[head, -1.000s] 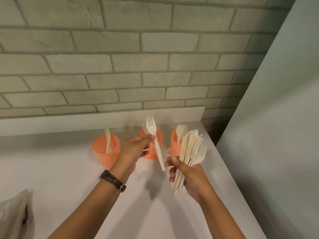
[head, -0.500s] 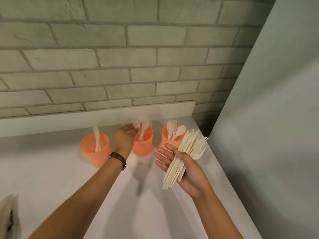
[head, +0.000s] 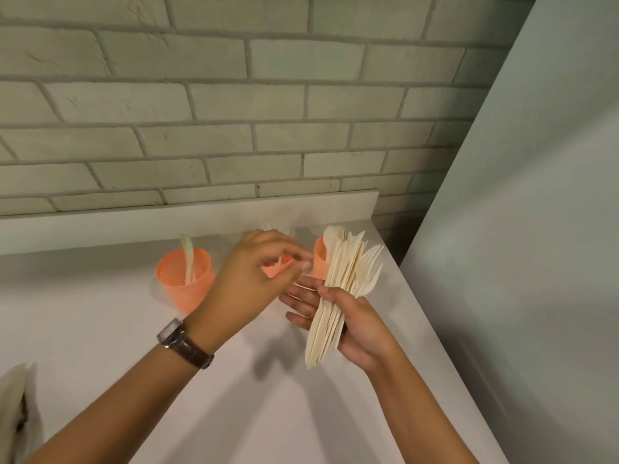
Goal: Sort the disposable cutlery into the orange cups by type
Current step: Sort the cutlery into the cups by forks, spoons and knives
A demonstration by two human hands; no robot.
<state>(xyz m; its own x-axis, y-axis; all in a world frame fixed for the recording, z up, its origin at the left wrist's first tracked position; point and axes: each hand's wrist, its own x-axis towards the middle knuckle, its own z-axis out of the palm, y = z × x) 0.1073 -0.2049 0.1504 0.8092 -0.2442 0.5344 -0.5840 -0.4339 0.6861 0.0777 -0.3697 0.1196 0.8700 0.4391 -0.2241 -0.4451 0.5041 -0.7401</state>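
Note:
Three orange cups stand in a row by the back wall. The left cup (head: 186, 279) holds one cream knife. My left hand (head: 254, 279) covers most of the middle cup (head: 273, 271), where fork tips show above my knuckles. Spoons stand in the right cup (head: 321, 262). My right hand (head: 351, 316) grips a fanned bundle of cream disposable cutlery (head: 338, 289), with forks, knives and a spoon pointing up. The left hand hangs just left of the bundle with its fingers loosely curled, and it holds nothing.
The white counter (head: 234, 396) ends at a raised white ledge under a grey brick wall. A pale grey panel (head: 519, 262) borders the counter's right edge. Something pale and crumpled, perhaps a bag (head: 16, 413), lies at the lower left corner.
My left hand carried a fork to the middle cup, let it go there, and has come back toward the bundle with nothing in it. The right hand still grips the bundle.

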